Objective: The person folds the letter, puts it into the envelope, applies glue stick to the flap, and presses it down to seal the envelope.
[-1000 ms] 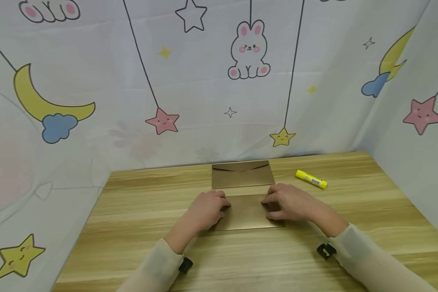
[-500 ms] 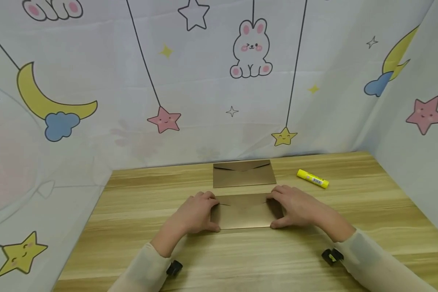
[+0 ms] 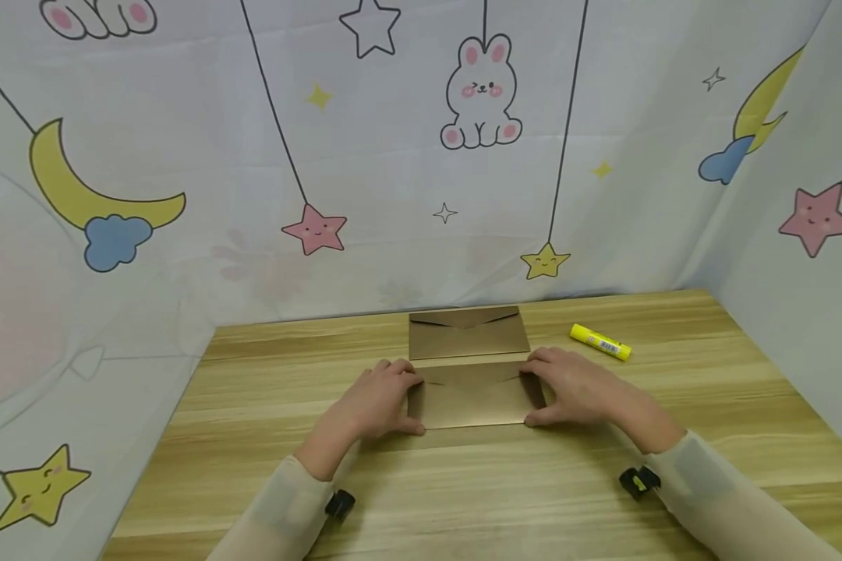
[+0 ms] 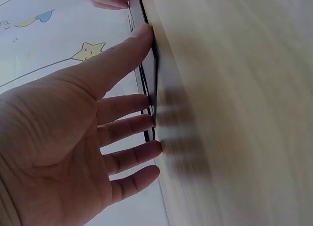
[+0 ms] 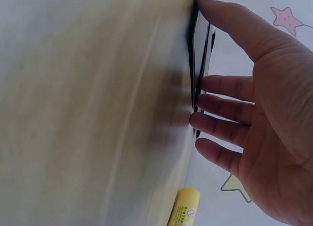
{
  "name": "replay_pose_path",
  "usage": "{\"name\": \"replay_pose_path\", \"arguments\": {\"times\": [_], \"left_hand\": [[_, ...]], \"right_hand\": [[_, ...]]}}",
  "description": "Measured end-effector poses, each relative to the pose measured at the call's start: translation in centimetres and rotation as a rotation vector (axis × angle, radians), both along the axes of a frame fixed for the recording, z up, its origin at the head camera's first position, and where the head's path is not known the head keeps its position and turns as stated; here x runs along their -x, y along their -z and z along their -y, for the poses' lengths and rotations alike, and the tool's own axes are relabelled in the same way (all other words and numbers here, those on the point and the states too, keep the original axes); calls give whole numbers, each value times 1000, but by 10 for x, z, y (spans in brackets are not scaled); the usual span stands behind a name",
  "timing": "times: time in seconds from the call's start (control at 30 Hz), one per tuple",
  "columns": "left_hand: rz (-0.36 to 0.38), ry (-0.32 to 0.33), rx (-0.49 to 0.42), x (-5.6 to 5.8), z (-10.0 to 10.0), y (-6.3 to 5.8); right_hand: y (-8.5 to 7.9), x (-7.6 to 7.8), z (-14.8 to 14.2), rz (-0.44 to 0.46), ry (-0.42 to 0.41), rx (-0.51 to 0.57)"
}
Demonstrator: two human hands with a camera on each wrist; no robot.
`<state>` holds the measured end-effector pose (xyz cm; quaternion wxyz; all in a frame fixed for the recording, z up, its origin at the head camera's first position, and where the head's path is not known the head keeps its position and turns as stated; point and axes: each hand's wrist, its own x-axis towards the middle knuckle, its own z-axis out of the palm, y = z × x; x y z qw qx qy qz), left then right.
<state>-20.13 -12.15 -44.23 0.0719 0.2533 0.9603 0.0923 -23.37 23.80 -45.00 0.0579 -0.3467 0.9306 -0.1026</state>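
Observation:
A bronze-brown envelope (image 3: 473, 396) lies flat on the table between both hands, with flap lines showing near its far edge. At its left end my left hand (image 3: 381, 401) holds it, thumb at the near edge and fingertips toward the far edge. My right hand (image 3: 575, 388) holds the right end the same way. The left wrist view shows the left thumb (image 4: 122, 57) touching the envelope's thin edge. In the right wrist view the right thumb (image 5: 234, 23) meets the edge likewise. Just behind lies a second bronze envelope (image 3: 468, 339), its pointed flap facing up.
A yellow glue stick (image 3: 600, 342) lies at the back right, beyond the right hand. The wood-grain table (image 3: 463, 491) ends at a white cloth backdrop (image 3: 386, 171) printed with stars, moons and a rabbit. Black wrist devices (image 3: 340, 505) hang below both sleeves.
Both hands first lay over the envelope's ends, then spread to its edges, thumbs at the near side. Since then, they and the envelope have shifted slightly away, toward the second envelope.

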Motion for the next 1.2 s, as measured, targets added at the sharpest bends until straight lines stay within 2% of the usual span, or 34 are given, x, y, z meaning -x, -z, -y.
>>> {"name": "replay_pose_path", "arguments": {"times": [0.23,0.7,1.03,1.2], "left_hand": [[12,-8,-18,6,1,-1],[24,-15,-34,7,2,-1],[-13,-18,-54,7,5,0],[-54,-44,-110,8,5,-2]], "right_hand": [[0,4,1,-1,-6,12],[1,8,1,-18,-27,34],[-1,6,-1,-14,-12,74],[-5,5,0,-38,1,84]]}}
